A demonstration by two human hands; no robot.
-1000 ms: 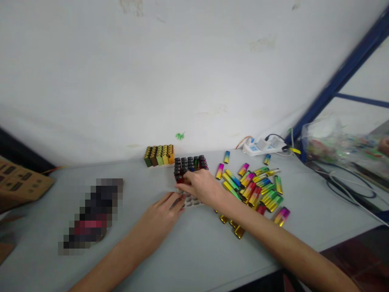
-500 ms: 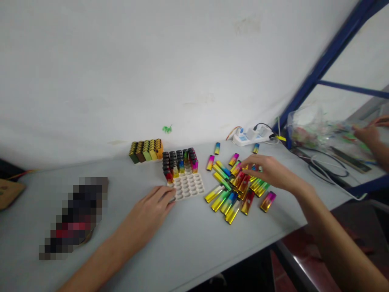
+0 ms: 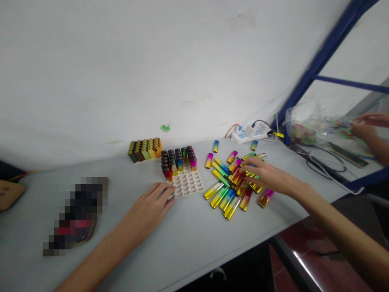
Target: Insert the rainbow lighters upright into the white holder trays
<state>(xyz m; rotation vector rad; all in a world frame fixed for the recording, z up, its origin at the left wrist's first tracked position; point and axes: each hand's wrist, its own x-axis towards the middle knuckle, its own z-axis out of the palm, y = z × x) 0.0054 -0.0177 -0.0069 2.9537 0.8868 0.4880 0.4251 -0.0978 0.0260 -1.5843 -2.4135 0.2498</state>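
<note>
A white tray (image 3: 194, 182) with rows of round-edged slots stands on the table. Its back rows hold upright colourful lighters (image 3: 180, 163) with black tops; the front slots are bare. My left hand (image 3: 156, 198) grips the tray's front left corner, fingers bent. To the right lies a loose pile of shiny lighters (image 3: 219, 197) in yellow, green, blue and red. My right hand (image 3: 261, 172) reaches into this pile, its fingertips closed around a red lighter, partly hidden by the fingers.
A block of gold-topped lighters (image 3: 146, 150) stands by the wall. A white power strip (image 3: 251, 134) with cables is at the back. A pixelated dark object (image 3: 79, 215) lies left. Another person's hands (image 3: 367, 127) are at far right, near plastic bags (image 3: 304, 125).
My right hand has moved slightly down and left in the pile, its fingers now lower among the lighters. My left hand stays at the tray. The view has shifted slightly.
</note>
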